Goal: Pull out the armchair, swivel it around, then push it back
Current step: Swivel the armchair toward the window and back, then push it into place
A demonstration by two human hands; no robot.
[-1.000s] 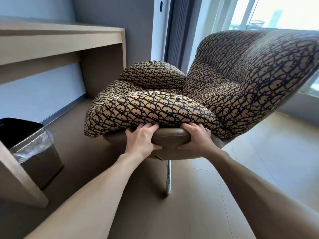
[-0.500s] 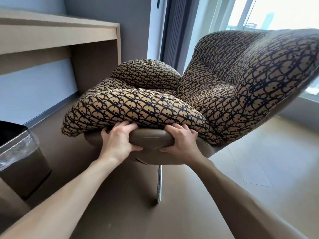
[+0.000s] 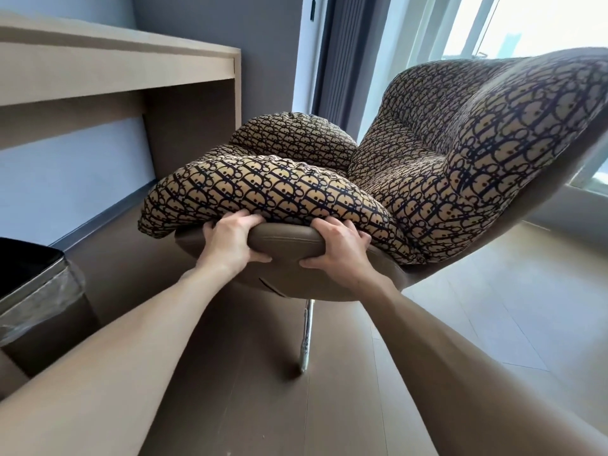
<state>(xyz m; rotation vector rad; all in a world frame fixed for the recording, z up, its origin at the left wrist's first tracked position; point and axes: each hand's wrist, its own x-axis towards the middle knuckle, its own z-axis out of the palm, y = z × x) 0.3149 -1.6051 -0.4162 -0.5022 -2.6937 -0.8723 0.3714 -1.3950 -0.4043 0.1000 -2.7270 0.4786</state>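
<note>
The armchair (image 3: 444, 153) has tan cushions with a dark pattern and a brown leather shell, and it fills the middle and right of the head view. Its seat faces left toward the desk, and its backrest rises at the right. My left hand (image 3: 230, 245) and my right hand (image 3: 339, 248) both grip the near armrest rim, fingers curled over the top under the cushion, thumbs below. A chrome base leg (image 3: 307, 337) shows under the seat; the remainder of the base is hidden.
A light wooden desk (image 3: 115, 70) stands at the left, close to the chair's front. A black bin with a clear liner (image 3: 36, 291) sits at the lower left. Behind the chair are a grey curtain (image 3: 342, 54) and a bright window (image 3: 526, 24). Wood floor (image 3: 493, 307) spreads right.
The chair's seat front has swung a little further left toward the desk, and my view has shifted with it. Both hands keep the same grip on the armrest rim.
</note>
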